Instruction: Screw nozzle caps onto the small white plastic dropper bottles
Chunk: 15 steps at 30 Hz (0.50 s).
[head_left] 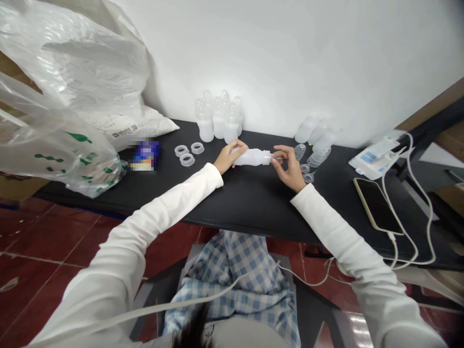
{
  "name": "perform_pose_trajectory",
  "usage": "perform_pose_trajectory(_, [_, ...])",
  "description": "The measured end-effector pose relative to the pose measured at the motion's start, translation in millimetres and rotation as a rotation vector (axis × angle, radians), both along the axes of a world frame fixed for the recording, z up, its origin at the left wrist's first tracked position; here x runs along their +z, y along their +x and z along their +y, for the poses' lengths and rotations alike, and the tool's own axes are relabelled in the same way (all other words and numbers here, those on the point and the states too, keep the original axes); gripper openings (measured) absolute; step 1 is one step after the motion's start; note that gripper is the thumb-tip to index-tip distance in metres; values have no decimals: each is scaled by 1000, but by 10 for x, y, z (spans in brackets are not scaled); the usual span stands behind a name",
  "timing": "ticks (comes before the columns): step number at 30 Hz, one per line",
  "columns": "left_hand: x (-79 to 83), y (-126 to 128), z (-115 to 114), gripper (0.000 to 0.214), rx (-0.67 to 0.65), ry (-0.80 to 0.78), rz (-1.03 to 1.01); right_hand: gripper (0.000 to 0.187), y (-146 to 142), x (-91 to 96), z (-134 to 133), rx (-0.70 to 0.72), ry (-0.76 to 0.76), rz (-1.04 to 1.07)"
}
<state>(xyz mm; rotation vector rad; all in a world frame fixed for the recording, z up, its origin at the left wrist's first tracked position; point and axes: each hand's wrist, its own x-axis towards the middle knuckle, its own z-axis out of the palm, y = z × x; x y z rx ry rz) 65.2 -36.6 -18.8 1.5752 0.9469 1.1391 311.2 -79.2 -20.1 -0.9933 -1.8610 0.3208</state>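
My left hand [228, 155] grips a frosted white plastic baby bottle [252, 157], which lies nearly level above the black table [253, 208]. At the bottle's neck, my right hand [288, 166] pinches a small clear silicone teat [277, 157] between thumb and fingers. Just right of that hand lie several loose clear teats [305, 168] and a stack of them [319, 157]. Left of my left hand are several translucent bottle collars [186, 154]. Upright bottles with teats [217, 118] stand at the back.
A green-printed plastic bag [54, 145] and white sack [137, 128] crowd the table's left end, beside a blurred blue packet [147, 154]. Frosted bottles [311, 130] lie against the wall. On the right are a white package [375, 157], a smartphone [377, 205] and a white cable [409, 203].
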Motion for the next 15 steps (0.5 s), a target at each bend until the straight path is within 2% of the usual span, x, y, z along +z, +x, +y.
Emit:
perform_pose_trajectory(5, [7, -17, 0, 53, -52, 402, 140, 49, -55, -2, -23, 15, -87, 202])
perform_pose_trajectory(7, [10, -30, 8, 58, -96, 504, 212, 48, -64, -16, -9, 22, -130, 271])
perform_pose_trajectory(12, [18, -47, -11, 50, -126, 636, 299, 46, -35, -39, 32, 45, -301, 301])
perform_pose_trajectory(15, [30, -59, -28, 48, -87, 641, 302, 48, 27, 14, 33, 50, -239, 105])
